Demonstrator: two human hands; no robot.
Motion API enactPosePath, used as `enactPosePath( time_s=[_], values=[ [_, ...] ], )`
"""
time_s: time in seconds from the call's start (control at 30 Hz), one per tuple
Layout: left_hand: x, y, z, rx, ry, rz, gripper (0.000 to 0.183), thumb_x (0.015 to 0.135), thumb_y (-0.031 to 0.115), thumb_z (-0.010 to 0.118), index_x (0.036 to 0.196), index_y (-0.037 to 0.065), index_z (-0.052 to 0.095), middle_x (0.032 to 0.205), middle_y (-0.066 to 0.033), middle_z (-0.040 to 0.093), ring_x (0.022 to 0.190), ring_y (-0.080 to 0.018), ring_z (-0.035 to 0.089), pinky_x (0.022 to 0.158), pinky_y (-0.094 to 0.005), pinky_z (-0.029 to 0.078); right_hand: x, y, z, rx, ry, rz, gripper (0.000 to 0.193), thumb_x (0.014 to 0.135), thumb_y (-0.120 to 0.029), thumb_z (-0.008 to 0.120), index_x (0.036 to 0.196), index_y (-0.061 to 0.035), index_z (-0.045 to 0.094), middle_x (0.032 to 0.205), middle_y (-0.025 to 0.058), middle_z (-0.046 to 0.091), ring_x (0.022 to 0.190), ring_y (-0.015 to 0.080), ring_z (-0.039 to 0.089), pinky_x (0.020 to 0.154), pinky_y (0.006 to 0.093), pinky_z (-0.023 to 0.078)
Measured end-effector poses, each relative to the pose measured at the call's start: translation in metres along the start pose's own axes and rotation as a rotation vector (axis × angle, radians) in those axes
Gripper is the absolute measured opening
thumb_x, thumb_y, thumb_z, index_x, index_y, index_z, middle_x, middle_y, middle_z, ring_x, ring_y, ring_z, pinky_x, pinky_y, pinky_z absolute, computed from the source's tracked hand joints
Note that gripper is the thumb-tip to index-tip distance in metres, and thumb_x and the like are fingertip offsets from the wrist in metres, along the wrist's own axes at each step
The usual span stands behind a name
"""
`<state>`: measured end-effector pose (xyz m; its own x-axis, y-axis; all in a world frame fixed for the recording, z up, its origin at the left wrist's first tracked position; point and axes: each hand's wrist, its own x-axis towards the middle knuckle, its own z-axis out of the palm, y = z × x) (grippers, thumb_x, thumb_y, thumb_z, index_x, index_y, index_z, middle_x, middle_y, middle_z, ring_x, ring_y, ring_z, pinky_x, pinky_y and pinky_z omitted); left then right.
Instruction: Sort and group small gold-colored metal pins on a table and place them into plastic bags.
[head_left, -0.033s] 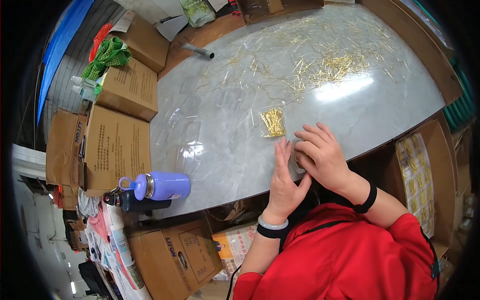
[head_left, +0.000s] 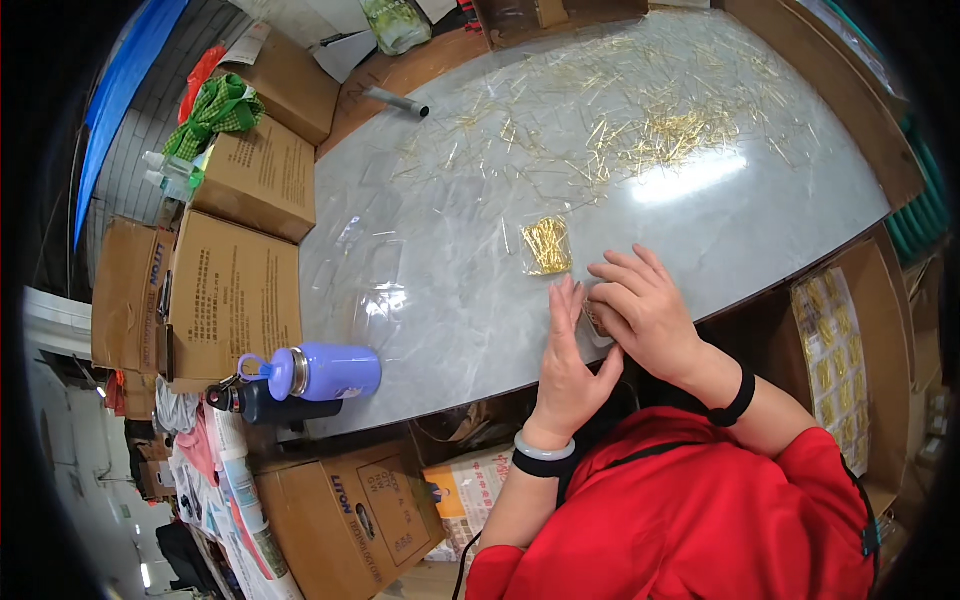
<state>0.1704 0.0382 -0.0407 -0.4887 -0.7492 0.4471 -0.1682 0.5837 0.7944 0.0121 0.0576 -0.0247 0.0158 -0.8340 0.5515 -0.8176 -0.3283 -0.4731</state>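
My left hand (head_left: pixel 568 365) is at the near table edge, fingers stretched out and thumb apart. Facing it, my right hand (head_left: pixel 645 318) has its fingers bent around a small clear plastic bag (head_left: pixel 597 328), mostly hidden between the two hands. Whatever is in that bag cannot be made out. Just beyond my left fingertips lies a filled clear packet (head_left: pixel 546 246) of gold-coloured pins, flat on the grey marbled table (head_left: pixel 460 300). Loose gold pins (head_left: pixel 680 130) are heaped and scattered across the far side.
A purple bottle (head_left: pixel 338 371) lies at the table's left near corner, beside a dark bottle (head_left: pixel 285 403). Cardboard boxes (head_left: pixel 235 295) line the left side. Several flat clear bags (head_left: pixel 385 265) lie left of centre. At right, an open carton (head_left: pixel 880 350) holds rows of filled packets (head_left: pixel 832 365).
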Motion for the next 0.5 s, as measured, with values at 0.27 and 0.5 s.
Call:
enactPosePath(
  time_s=[0.27, 0.5],
  values=[
    [-0.002, -0.002, 0.002, 0.239, -0.091, 0.033, 0.103, 0.086, 0.011, 0.074, 0.159, 0.0, 0.002, 0.159, -0.0264, 0.028, 0.145, -0.0397, 0.037, 0.116, -0.0512, 0.031, -0.004, 0.013, -0.013, 0.069, -0.008, 0.036, 0.027, 0.096, -0.016, 0.061, 0.119, -0.0028, 0.064, 0.131, 0.0143, 0.063, 0.131, 0.036, 0.052, 0.116, 0.0539, 0.033],
    [0.002, 0.006, 0.014, 0.53, -0.126, 0.107, 0.112, 0.084, 0.022, 0.077, 0.159, 0.001, -0.003, 0.162, -0.0272, 0.02, 0.146, -0.0403, 0.033, 0.119, -0.0586, 0.02, -0.007, 0.014, -0.026, 0.084, -0.184, 0.036, 0.04, 0.098, -0.022, 0.057, 0.133, -0.0017, 0.058, 0.138, 0.0161, 0.058, 0.139, 0.0351, 0.044, 0.118, 0.0555, 0.027]
  ],
)
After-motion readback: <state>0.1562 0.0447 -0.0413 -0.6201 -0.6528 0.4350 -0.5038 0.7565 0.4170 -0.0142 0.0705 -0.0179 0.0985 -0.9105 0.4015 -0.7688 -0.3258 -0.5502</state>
